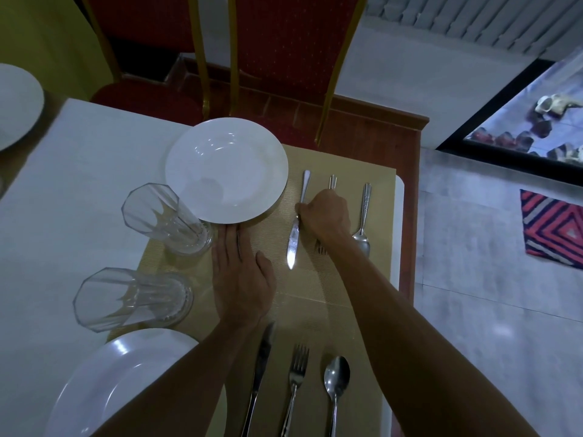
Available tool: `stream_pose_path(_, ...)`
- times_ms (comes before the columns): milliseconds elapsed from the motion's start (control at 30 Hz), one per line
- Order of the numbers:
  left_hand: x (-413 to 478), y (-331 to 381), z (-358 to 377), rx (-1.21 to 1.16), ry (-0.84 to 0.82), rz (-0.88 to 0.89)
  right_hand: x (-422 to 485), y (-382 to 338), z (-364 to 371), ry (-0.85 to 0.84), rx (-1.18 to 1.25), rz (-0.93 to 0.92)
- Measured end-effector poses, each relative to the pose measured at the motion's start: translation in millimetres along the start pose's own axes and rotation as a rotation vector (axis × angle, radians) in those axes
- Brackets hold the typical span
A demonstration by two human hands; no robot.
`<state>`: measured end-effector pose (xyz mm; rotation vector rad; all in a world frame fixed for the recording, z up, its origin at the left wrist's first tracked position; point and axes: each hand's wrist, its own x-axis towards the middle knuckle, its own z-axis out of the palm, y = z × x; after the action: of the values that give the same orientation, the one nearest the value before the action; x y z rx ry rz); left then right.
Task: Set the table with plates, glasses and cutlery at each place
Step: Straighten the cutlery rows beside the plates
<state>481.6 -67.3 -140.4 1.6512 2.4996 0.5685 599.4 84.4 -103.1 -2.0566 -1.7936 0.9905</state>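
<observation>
**Knife under the right hand at the far place**

The right hand [325,216] lies curled over the far setting, fingertips pinching the far knife [295,234] where handle meets blade. It also covers the middle of the far fork [332,182]. The left hand [241,279] lies flat and open on the far placemat [372,171], fingers straight, tips at the rim of the far plate [227,170].

Two gold placemats lie on a white tablecloth [79,184] over a wooden table [407,184]. Red chairs [284,58] stand beyond it, with grey floor [473,279] and a striped rug [552,228] to the right.

The far knife's long axis runs away from the person, handle toward the chairs, tip pointing back, slightly tilted. The far spoon [364,222] lies parallel, bowl nearest. The near knife [260,373], near fork [295,383] and near spoon [336,383] point the other way.

The far glass [164,216] and near glass [132,299] stand upright, clear to their bases. The far plate and near plate [126,373] show bare white.
</observation>
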Motion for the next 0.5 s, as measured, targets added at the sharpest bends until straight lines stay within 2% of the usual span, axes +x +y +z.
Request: stream_pose_path(500, 0.1, -0.3, 2.1, 0.025, 0.007, 0.005, 2.0, -3.2, 0.5, -0.001, -0.044, 0.005)
